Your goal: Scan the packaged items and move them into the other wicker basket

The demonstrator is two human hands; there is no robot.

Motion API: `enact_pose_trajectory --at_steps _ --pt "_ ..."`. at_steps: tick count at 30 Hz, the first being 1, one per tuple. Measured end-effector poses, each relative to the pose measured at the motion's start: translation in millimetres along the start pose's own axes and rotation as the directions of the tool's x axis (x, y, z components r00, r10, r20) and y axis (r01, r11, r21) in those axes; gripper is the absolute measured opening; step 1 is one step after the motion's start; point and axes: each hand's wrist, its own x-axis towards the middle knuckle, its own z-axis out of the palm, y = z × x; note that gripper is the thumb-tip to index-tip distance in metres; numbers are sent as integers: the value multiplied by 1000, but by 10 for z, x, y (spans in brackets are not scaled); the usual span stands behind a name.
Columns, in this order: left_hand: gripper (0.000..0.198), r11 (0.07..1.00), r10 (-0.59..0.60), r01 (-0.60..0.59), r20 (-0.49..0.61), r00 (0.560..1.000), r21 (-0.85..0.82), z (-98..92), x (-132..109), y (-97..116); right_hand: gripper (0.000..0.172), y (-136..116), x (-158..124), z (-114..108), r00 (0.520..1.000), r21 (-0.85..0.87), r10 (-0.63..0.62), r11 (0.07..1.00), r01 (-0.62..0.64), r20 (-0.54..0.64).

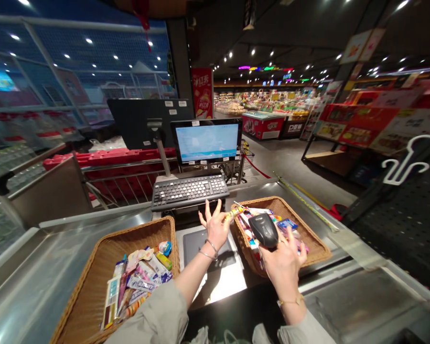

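My left hand (216,230) pinches a small yellow wrapped stick (233,213), likely a candy roll, between thumb and forefinger, its other fingers raised. It is beside the left rim of the right wicker basket (311,239). Over that basket, my right hand (284,263) is wrapped round a black barcode scanner (263,230), with some fingers stretched out. The scanner partly hides colourful packaged sweets (287,223) in the basket. On the left, a second wicker basket (89,258) holds a pile of wrapped sweets (143,277). Its lower part is covered by my left sleeve.
A keyboard (189,189) and a lit monitor (208,142) stand beyond my hands, with a dark second screen (143,124) beside them. A flat grey pad (191,246) lies between the baskets on the metal counter (347,301). A white hook (403,165) hangs at right.
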Motion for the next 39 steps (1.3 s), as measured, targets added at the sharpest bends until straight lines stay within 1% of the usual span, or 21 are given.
enact_pose_trajectory --at_steps 7,14,19,23,28,31,34,39 --pt "19 998 67 -68 78 995 5 182 -6 165 49 236 -12 -116 995 -56 87 994 -90 -51" --pt "21 975 205 -215 163 965 50 394 -21 310 50 471 -43 -265 985 -68 141 987 -148 -100" --pt "21 945 304 -322 208 930 61 553 -29 361 48 628 -66 -330 974 -68 175 980 -186 -141" --pt "21 922 359 -382 237 903 57 671 -43 392 46 721 -85 -369 963 -64 201 974 -216 -178" --pt "20 885 425 -462 307 851 55 771 -103 499 46 804 -95 -430 950 -71 236 964 -255 -203" --pt "19 868 450 -494 347 823 44 810 -183 589 47 860 -103 -448 947 -91 240 960 -264 -211" --pt "20 860 464 -509 369 805 29 853 -267 670 47 900 -110 -455 946 -104 245 957 -271 -213" --pt "25 867 452 -497 372 811 30 936 -344 768 47 924 -102 -477 947 -125 236 956 -267 -220"
